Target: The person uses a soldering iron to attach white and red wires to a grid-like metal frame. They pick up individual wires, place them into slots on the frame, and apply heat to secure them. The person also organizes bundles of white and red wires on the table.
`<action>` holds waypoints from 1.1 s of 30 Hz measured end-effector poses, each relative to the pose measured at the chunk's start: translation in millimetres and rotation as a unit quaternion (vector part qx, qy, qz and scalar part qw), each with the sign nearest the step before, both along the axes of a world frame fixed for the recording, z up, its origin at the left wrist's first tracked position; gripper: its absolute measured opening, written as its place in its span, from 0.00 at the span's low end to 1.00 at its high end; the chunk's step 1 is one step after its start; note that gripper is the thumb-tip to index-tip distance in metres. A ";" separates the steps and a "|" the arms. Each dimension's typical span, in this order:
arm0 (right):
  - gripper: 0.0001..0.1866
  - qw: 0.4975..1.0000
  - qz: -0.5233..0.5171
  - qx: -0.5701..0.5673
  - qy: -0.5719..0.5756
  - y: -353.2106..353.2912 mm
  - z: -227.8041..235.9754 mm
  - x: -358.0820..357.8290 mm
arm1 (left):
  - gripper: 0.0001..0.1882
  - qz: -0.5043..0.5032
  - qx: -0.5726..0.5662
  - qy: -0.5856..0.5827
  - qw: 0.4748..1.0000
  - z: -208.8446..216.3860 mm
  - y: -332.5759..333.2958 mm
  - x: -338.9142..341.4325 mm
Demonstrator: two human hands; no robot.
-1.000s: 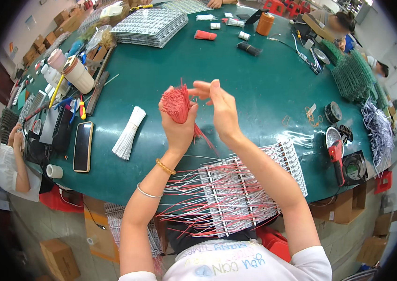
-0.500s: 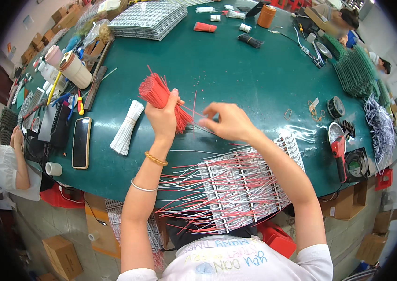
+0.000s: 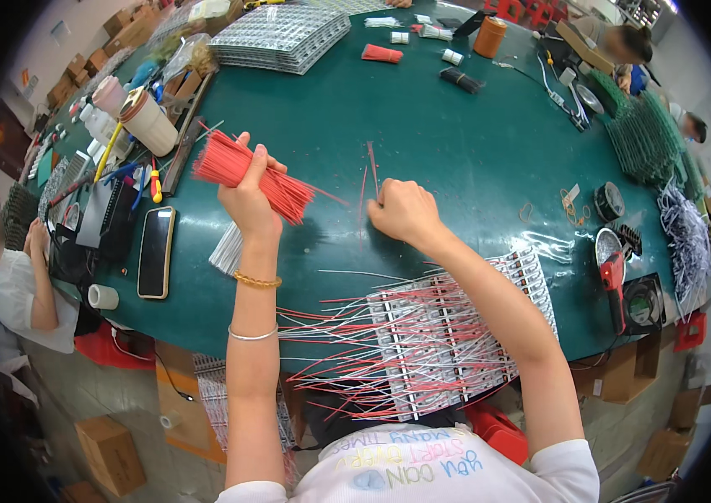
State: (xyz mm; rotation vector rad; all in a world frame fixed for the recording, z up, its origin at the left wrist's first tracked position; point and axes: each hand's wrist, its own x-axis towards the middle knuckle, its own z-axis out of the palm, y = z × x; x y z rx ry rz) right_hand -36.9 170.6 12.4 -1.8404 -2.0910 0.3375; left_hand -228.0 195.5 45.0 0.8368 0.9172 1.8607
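Observation:
My left hand [image 3: 251, 193] is closed around a thick bundle of red wires [image 3: 225, 161], held tilted above the green table. To its right, my right hand [image 3: 406, 211] has its fingers curled together in a pinch, with a few thin red wires [image 3: 371, 158] sticking up at the fingertips. Partly behind my left forearm lies a bundle of white wires [image 3: 226, 250]. Near the table's front edge, under my right forearm, rests a panel of small boards [image 3: 385, 314] with many red and white wires trailing left from it.
A phone [image 3: 156, 253] and a white roll [image 3: 103, 297] lie at left, near a tumbler [image 3: 147, 121] and tools. Stacked panels [image 3: 280, 38] stand at the back. Toward the right are a black tape roll [image 3: 609, 201] and a red-handled tool [image 3: 612, 285]. Other people sit at both sides.
My left hand has moved left with the red bundle, away from my right hand. The right hand's fingers have closed in, and red wires now stand at its fingertips.

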 end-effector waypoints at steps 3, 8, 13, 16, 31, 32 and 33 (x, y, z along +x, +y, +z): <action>0.07 0.993 0.030 0.068 -0.096 -3.0 -0.7 -27.4 | 0.22 -0.015 -0.023 0.015 1.000 -12.6 4.8 1.7; 0.04 0.972 0.065 0.020 -0.225 7.5 5.8 -31.4 | 0.20 -0.039 -0.058 0.063 0.996 -20.7 1.8 14.5; 0.06 0.995 -0.009 -0.043 -0.092 21.3 12.2 16.2 | 0.19 -0.104 -0.089 0.018 0.990 -19.0 -0.9 13.8; 0.08 0.989 -0.023 -0.109 0.097 23.6 9.4 33.2 | 0.15 -0.160 -0.107 0.023 0.981 -27.4 0.1 21.7; 0.17 0.955 0.093 -0.055 0.277 12.5 35.8 -1.4 | 0.18 -0.194 -0.095 -0.018 0.976 -29.3 -12.7 43.5; 0.20 0.952 0.056 -0.038 0.298 9.0 31.5 -3.4 | 0.18 -0.177 -0.089 -0.028 0.980 -29.7 -12.3 43.0; 0.25 0.947 0.020 -0.023 0.319 5.3 25.6 -6.5 | 0.20 -0.172 -0.092 -0.038 0.980 -29.6 -12.8 41.0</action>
